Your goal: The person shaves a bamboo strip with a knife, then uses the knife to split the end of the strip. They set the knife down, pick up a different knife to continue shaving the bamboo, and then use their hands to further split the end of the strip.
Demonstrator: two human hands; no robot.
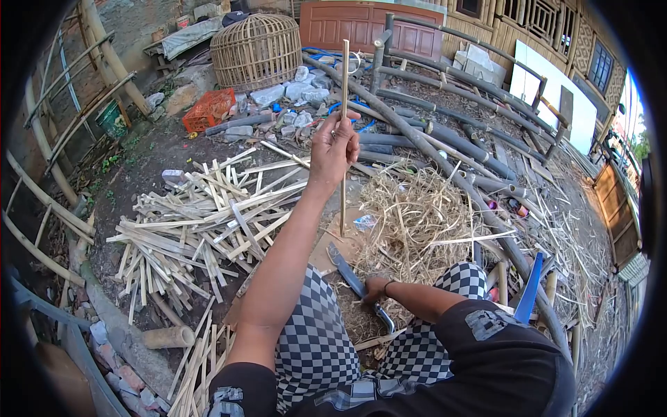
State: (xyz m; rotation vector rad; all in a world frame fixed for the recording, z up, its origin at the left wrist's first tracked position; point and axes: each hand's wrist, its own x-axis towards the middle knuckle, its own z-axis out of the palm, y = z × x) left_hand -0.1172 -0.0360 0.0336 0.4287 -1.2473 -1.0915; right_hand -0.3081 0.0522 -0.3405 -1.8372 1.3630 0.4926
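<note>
My left hand (335, 147) is raised in front of me, its fingers closed around a long thin bamboo strip (344, 80). The strip stands nearly upright, its lower end near a flat brown board (325, 251) on the ground. Low between my knees, my right hand (376, 288) grips a machete (345, 270). Its dark blade points forward and left, toward the board, and its rear end reaches back toward me. A heap of curly bamboo shavings (417, 215) lies right of the strip. Many split bamboo strips (201, 222) are piled on the left.
A blue saw-like blade (530, 288) stands by my right knee. Long bamboo poles (445, 163) cross the right side. Farther back are an orange crate (209, 111), a woven bamboo cage (256, 52) and rubble (295, 90). A cut bamboo piece (169, 338) lies at the lower left.
</note>
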